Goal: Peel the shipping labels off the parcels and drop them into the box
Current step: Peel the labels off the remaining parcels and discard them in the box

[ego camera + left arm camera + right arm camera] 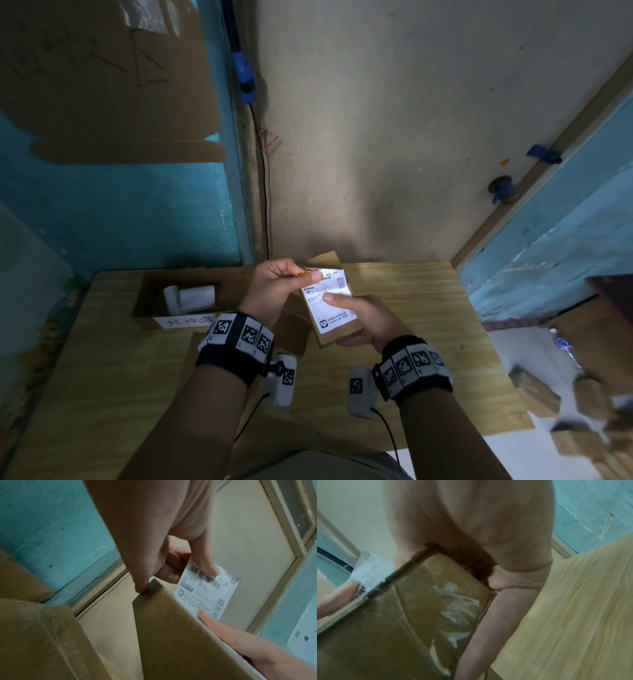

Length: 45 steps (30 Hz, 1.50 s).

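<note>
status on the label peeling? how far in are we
Done: curled white peeled labels already lie in the open cardboard box on the wooden table. In hand: the right hand holds a small brown cardboard parcel, thumb on its white shipping label; the left hand pinches the label's lifted top edge. Left: finish this peel, drop it in. Blurred brown parcels at right may be waiting.

An open box [147,301] sits at the surface's [428,308] far left, rolled labels [191,298] inside; the parcel [337,337] is held above the middle, right of it.
</note>
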Each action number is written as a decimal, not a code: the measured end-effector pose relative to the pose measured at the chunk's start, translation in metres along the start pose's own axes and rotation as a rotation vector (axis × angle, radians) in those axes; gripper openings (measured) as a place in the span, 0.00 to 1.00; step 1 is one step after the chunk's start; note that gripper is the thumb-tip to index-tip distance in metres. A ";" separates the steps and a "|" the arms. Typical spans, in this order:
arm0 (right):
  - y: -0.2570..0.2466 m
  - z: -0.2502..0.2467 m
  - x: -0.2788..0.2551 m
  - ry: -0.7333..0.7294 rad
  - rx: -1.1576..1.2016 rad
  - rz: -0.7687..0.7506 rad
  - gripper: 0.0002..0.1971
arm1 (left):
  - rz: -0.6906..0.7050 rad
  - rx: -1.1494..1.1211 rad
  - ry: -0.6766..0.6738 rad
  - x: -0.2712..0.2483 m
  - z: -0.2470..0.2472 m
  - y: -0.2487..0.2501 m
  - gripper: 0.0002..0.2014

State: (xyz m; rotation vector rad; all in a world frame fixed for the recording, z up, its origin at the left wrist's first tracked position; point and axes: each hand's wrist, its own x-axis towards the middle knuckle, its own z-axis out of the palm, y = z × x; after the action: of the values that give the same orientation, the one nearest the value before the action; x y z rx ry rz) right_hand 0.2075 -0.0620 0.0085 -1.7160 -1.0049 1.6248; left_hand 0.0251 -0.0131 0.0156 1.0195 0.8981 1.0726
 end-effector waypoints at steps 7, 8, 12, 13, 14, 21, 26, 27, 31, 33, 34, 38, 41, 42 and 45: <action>0.001 0.003 0.000 -0.025 0.041 0.032 0.22 | -0.011 -0.055 -0.002 -0.001 -0.004 -0.003 0.08; 0.002 0.003 0.001 -0.031 0.049 0.041 0.23 | -0.011 -0.065 -0.004 -0.002 -0.004 -0.004 0.09; 0.003 0.007 0.002 -0.044 0.061 0.061 0.24 | -0.015 -0.051 -0.009 -0.002 -0.008 -0.004 0.09; 0.003 0.008 0.001 -0.047 0.061 0.064 0.24 | -0.017 -0.048 -0.010 -0.002 -0.009 -0.004 0.09; 0.003 0.009 0.001 -0.050 0.059 0.066 0.24 | -0.020 -0.052 -0.008 -0.002 -0.010 -0.004 0.09; 0.002 0.010 0.000 -0.061 0.046 0.067 0.25 | -0.021 -0.122 -0.010 -0.004 -0.013 -0.007 0.10; 0.003 0.010 -0.001 -0.065 0.048 0.075 0.25 | -0.022 -0.144 -0.066 -0.005 -0.015 -0.007 0.11; 0.003 0.010 -0.001 -0.065 0.050 0.075 0.25 | -0.020 -0.148 -0.067 -0.005 -0.016 -0.008 0.11; 0.001 0.012 -0.002 -0.072 0.044 0.077 0.25 | -0.027 -0.192 -0.058 -0.003 -0.019 -0.009 0.11; -0.001 0.013 -0.002 -0.075 0.043 0.080 0.26 | -0.032 -0.210 -0.059 -0.003 -0.020 -0.008 0.16; -0.001 0.014 -0.002 -0.077 0.043 0.080 0.25 | -0.034 -0.217 -0.054 -0.004 -0.021 -0.008 0.18; -0.003 0.014 -0.002 -0.078 0.037 0.080 0.24 | -0.048 -0.243 -0.032 -0.003 -0.021 -0.010 0.16; -0.002 0.014 -0.002 -0.079 0.039 0.085 0.25 | -0.068 -0.239 -0.014 -0.002 -0.022 -0.014 0.13; -0.002 0.015 -0.002 -0.081 0.041 0.089 0.25 | -0.077 -0.241 -0.001 -0.002 -0.022 -0.014 0.12; -0.002 0.016 -0.001 -0.092 0.057 0.123 0.25 | -0.090 -0.257 0.007 -0.002 -0.023 -0.017 0.14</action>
State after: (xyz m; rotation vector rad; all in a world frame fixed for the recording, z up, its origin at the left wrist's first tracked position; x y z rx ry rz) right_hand 0.1915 -0.0632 0.0092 -1.7075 -0.9022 1.8077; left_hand 0.0076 -0.0127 -0.0067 0.7559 0.7816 1.0841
